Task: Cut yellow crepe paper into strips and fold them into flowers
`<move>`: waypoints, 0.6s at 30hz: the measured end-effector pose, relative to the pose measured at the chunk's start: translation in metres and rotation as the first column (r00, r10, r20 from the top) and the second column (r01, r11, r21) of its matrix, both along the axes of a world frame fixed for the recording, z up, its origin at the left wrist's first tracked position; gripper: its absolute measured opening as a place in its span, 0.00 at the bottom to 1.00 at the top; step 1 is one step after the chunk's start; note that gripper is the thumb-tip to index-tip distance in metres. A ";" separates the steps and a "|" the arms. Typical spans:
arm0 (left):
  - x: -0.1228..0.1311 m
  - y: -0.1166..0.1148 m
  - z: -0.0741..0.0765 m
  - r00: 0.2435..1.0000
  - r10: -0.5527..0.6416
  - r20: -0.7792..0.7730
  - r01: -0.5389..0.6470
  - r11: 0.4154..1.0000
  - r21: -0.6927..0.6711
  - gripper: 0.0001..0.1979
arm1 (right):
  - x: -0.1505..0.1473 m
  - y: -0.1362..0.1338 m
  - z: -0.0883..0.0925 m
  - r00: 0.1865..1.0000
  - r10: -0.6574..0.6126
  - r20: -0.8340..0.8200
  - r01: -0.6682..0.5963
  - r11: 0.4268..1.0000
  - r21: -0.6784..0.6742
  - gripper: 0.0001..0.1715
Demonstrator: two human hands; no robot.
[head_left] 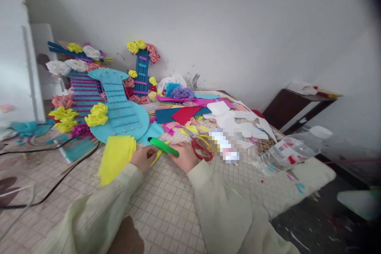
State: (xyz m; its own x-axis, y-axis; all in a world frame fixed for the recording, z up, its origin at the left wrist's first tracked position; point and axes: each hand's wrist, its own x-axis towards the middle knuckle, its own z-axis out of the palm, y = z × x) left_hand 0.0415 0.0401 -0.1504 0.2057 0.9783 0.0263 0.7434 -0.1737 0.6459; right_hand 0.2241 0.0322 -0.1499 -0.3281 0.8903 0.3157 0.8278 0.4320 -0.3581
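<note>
My right hand is closed around a green utility knife, which slants up to the left with its black end away from me. Opposite it, my left hand has its fingers curled and pinched on a narrow yellow paper strip. The strip lies under the green knife, partly hidden by it. Just left of my left hand is a stack of yellow paper sheets. Red-handled scissors rest to the right of my right hand.
A blue guitar-shaped cutout and paper flowers stand behind my hands. Coloured paper and white scraps lie farther back. A clear plastic bottle lies at the right. A black cable crosses the left side.
</note>
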 end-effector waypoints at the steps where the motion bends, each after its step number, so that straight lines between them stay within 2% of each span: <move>1: -0.001 0.000 0.000 1.000 0.000 -0.003 0.000 1.000 0.006 0.07 | 0.000 0.000 0.000 1.000 0.002 0.002 -0.002 1.000 -0.003 0.16; 9: -0.008 -0.008 -0.001 0.996 -0.046 -0.081 0.056 0.990 0.126 0.10 | -0.001 0.000 -0.001 1.000 0.013 -0.012 -0.013 1.000 -0.008 0.13; 15: -0.007 -0.010 -0.008 0.962 -0.228 -0.150 0.260 0.930 0.258 0.13 | 0.000 -0.001 -0.001 0.999 0.014 -0.041 -0.015 1.000 -0.011 0.13; 18: -0.004 -0.011 -0.011 0.950 -0.261 -0.171 0.300 0.914 0.274 0.13 | 0.003 0.002 0.001 0.997 -0.009 -0.075 0.008 1.000 -0.019 0.12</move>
